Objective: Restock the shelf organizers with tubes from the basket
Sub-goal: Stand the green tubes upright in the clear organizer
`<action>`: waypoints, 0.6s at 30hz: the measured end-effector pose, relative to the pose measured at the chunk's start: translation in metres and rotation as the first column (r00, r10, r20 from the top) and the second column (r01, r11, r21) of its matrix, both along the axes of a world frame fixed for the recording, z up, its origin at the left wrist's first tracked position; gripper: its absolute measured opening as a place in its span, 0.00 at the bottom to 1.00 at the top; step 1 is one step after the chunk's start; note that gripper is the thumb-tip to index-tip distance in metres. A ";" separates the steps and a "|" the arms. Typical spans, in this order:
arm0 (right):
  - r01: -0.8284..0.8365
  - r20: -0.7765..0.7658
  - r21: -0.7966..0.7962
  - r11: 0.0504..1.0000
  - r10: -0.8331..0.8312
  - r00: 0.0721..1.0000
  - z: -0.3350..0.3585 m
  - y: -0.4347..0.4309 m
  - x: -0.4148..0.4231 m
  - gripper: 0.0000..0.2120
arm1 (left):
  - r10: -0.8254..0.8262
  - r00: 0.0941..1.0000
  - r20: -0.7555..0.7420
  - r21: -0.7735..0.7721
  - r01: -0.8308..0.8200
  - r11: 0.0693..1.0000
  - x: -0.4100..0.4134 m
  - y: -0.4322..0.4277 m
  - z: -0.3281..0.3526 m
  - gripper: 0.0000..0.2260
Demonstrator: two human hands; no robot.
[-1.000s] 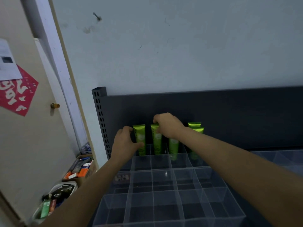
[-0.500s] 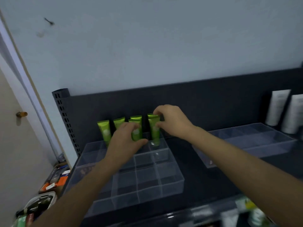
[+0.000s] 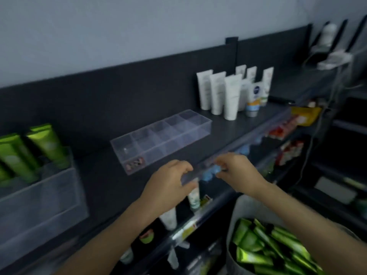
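Bright green tubes (image 3: 264,247) fill the grey basket (image 3: 231,261) lower right, white tubes (image 3: 218,92) upper right, dark charcoal shelf (image 3: 103,175), clear organizer (image 3: 160,139).

pale grey wall (image 3: 139,26) above dark shelving back panel (image 3: 95,96), dim light

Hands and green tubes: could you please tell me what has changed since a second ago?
Both the left hand and right hand released the green tubes and pulled back rightward to the front edge of the shelf, near the basket, apparently empty. The tubes stay standing in their organizer.
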State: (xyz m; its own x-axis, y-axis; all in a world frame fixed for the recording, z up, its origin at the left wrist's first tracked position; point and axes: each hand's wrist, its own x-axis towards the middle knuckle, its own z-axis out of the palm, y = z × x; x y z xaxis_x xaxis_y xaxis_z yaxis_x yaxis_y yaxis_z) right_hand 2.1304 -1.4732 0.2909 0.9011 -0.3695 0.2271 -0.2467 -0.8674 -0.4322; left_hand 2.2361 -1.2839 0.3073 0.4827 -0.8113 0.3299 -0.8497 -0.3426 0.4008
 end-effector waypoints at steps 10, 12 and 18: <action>0.271 -0.425 0.102 0.957 -0.205 0.882 -0.139 -0.106 -0.145 0.10 | -0.217 0.956 -0.200 0.364 0.278 0.889 -0.079 -0.130 -0.115 0.14; 0.350 -0.463 0.164 0.922 -0.241 0.853 -0.166 -0.114 -0.171 0.10 | -0.205 0.949 -0.239 0.432 0.293 0.853 -0.085 -0.146 -0.140 0.11; 0.524 -0.612 0.237 0.818 -0.293 0.735 -0.227 -0.122 -0.227 0.09 | -0.128 0.935 -0.331 0.582 0.309 0.753 -0.095 -0.170 -0.217 0.05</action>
State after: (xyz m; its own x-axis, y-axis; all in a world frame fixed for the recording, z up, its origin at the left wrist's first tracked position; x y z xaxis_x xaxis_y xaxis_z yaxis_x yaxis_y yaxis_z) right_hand 1.9030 -1.5947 0.0640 0.5666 -0.6786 -0.4673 -0.8218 -0.4240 -0.3807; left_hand 2.1408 -1.4540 0.0906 0.2583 -0.8855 -0.3863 -0.8304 -0.4078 0.3796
